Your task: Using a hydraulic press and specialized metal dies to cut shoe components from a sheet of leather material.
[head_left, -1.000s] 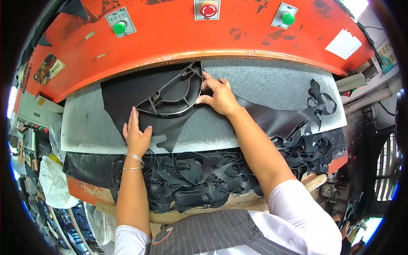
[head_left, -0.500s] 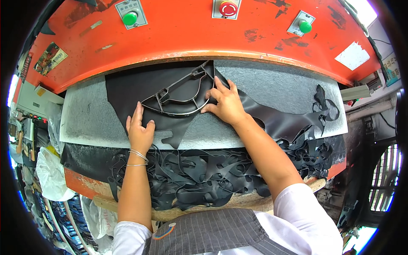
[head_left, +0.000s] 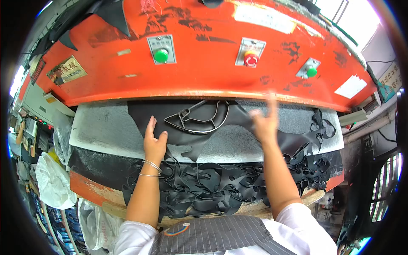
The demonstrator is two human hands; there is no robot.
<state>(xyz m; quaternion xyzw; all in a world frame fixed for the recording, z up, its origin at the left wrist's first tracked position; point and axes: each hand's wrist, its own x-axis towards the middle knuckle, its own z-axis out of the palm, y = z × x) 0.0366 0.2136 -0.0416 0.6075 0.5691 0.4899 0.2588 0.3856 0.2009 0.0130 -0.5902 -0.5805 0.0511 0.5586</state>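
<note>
A metal cutting die (head_left: pixel 198 132), a curved steel outline with crossbars, lies on a sheet of black leather (head_left: pixel 187 142). Its far edge is partly hidden beneath the machine's orange front. My left hand (head_left: pixel 155 140) rests on the leather just left of the die, fingers stretched and thumb apart, holding nothing. To the right of the die, my right hand (head_left: pixel 267 124) is off it and smeared by motion. Its index finger points up, apart from the thumb, and nothing shows in it. The leather lies on a worn grey-white cutting board (head_left: pixel 102 127).
The orange press front (head_left: pixel 199 76) spans the far side, bearing two green buttons (head_left: pixel 161 55) (head_left: pixel 311 72) and a red stop button (head_left: pixel 251 59). Tangled black leather offcuts (head_left: pixel 204 182) heap along the near edge. A white plastic bag (head_left: pixel 53 180) hangs at left.
My right hand has let go of the die and moved right and up, away from it. My left hand stays beside the die. The view has tilted up, showing more of the press.
</note>
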